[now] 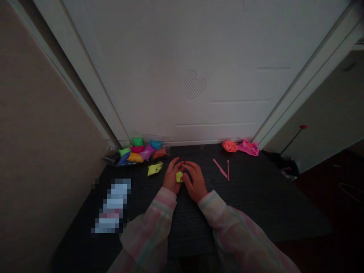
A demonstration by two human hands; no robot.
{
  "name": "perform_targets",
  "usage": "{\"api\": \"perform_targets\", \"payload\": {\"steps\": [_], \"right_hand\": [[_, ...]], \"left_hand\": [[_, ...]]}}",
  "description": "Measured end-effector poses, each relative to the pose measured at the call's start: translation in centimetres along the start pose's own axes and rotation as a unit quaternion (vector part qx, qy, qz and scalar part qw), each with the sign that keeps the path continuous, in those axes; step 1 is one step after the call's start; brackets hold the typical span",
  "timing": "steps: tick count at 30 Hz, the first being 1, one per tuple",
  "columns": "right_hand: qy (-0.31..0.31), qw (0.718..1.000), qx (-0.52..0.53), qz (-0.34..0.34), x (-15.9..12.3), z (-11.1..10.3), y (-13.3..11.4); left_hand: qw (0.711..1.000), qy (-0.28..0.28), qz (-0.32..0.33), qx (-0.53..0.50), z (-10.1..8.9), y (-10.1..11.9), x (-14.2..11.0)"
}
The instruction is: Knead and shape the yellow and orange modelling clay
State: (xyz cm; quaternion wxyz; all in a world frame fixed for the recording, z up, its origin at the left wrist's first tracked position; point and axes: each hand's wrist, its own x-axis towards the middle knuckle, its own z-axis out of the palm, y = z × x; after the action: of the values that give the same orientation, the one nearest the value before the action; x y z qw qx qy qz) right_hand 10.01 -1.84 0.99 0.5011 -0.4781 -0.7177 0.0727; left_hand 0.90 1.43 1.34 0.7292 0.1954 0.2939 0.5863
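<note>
A small lump of yellow modelling clay (179,176) sits between my two hands, above the dark table. My left hand (171,178) cups it from the left, with fingers curled around it. From the right, my right hand (195,180) bends over the lump, its thumb pressed against the clay and its fingertips close to those of the left. Part of the lump is hidden by the fingers. Just left of my left hand lies an opened yellow clay packet (154,169). Pink plastic modelling tools (221,169) lie to the right of my right hand, forming a V.
Several coloured clay packets (136,157) in clear plastic lie at the back left of the dark table (250,204). An orange clump (229,146) and a pink crumpled piece (248,147) rest at the back right. A white door (222,57) rises behind. A blurred-out pale item (113,206) lies left.
</note>
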Motion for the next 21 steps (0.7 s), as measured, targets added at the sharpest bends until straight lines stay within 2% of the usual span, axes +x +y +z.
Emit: {"api": "perform_targets", "payload": {"steps": [4,9,12,17,21], "right_hand": [[-0.01,0.998,-0.042,-0.035,-0.1,0.1,-0.2],[0.006,0.996,-0.078,-0.049,-0.1,0.0,-0.2],[0.044,0.995,-0.084,-0.032,-0.1,-0.3,0.2],[0.092,0.99,-0.111,0.004,0.0,-0.5,1.0],[0.111,0.984,-0.136,0.034,0.3,-0.4,1.5]], "left_hand": [[1.0,0.003,-0.022,-0.012,0.4,-0.9,-0.4],[0.994,-0.083,-0.072,-0.012,0.9,-2.8,-1.0],[0.991,-0.114,-0.05,0.058,0.9,-3.5,-1.2],[0.976,-0.103,-0.029,0.188,0.5,-3.6,-1.2],[0.966,-0.109,-0.008,0.233,1.1,-3.0,-1.5]]}}
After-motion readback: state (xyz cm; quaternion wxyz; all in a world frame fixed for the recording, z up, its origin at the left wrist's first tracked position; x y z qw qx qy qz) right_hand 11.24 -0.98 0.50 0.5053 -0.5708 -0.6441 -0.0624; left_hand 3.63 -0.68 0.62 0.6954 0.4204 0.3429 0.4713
